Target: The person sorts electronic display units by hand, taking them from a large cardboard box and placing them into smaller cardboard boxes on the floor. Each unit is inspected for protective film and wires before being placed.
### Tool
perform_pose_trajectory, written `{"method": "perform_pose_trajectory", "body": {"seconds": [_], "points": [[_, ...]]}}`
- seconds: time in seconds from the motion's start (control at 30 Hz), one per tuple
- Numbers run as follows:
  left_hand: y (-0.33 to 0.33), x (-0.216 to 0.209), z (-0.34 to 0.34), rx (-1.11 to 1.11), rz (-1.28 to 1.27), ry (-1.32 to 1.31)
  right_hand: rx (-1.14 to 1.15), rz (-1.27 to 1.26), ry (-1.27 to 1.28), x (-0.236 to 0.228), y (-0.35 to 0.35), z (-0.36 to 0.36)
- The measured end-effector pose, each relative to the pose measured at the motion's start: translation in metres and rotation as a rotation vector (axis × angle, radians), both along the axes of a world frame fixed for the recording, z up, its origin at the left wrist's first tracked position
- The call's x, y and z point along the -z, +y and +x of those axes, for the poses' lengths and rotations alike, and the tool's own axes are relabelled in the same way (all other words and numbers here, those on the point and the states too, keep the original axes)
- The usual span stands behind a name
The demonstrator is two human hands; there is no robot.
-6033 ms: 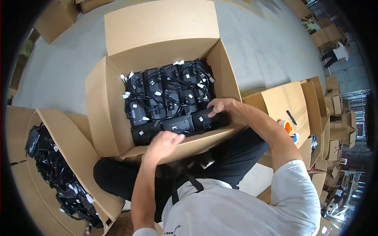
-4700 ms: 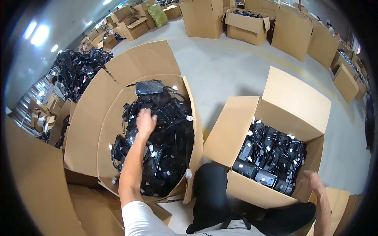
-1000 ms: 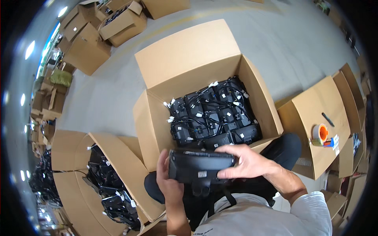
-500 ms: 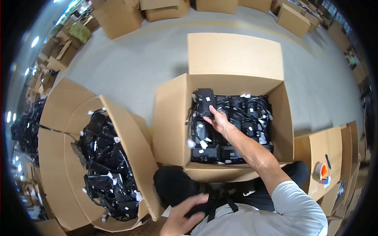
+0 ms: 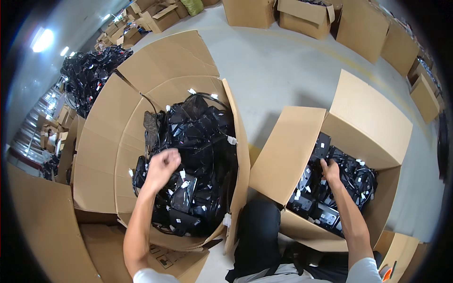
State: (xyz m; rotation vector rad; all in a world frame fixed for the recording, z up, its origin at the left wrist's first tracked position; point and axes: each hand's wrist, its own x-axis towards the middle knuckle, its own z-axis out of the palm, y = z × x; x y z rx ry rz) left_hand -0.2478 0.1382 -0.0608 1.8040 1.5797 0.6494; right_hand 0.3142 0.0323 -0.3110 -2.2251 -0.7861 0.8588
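My right hand (image 5: 331, 170) reaches into the right carton (image 5: 370, 137). Its thumb lies at the lower end of a black, box-shaped power adapter (image 5: 322, 145), with the fingers partly hidden beneath. Around it are more black adapters (image 5: 328, 214) with coiled cables and white plugs. Over the large left carton (image 5: 96, 155) hovers my left hand (image 5: 164, 165), fingers curled in and slightly blurred, with nothing visible in them. Below that hand lies a jumbled heap of black adapters (image 5: 184, 217), some in dark plastic wrapping, with loose cables and white plugs.
The cartons' raised flaps (image 5: 288, 146) stand between the two heaps. A big pile of black wrapped items (image 5: 89, 75) rises behind the left carton. More cartons (image 5: 306, 19) line the far floor. An orange tape roll (image 5: 386, 272) sits at the lower right.
The view has swung left, bringing the left carton toward the middle. My left hand has moved from near my lap to over its heap. My right hand stays at the adapter in the right carton.
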Motion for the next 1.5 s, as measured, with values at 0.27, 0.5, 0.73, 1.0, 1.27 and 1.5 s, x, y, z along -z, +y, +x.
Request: {"method": "perform_pose_trajectory", "body": {"seconds": [0.27,0.5,0.73,1.0,1.27,1.5], "points": [[0.182,0.091,0.022,-0.574,0.066,0.271,-0.085,-0.019,0.086,-0.094,-0.132,0.028],[0.262,0.145,0.033,-0.926,0.198,-0.304,0.063,-0.018,0.105,-0.107,-0.219,0.041],[0.25,0.149,-0.001,-0.74,0.374,-0.797,-0.102,-0.005,0.172,-0.12,-0.199,0.001],[0.055,-0.003,0.055,-0.207,0.12,-0.68,-0.342,0.152,0.295,-0.168,-0.165,-0.045],[-0.128,-0.099,0.135,0.172,0.222,-0.465,-0.635,0.85,0.889,-0.268,-0.074,-0.185],[-0.184,-0.094,0.138,0.655,0.271,-0.348,-0.378,1.15,1.406,-0.285,-0.14,-0.147]]}}
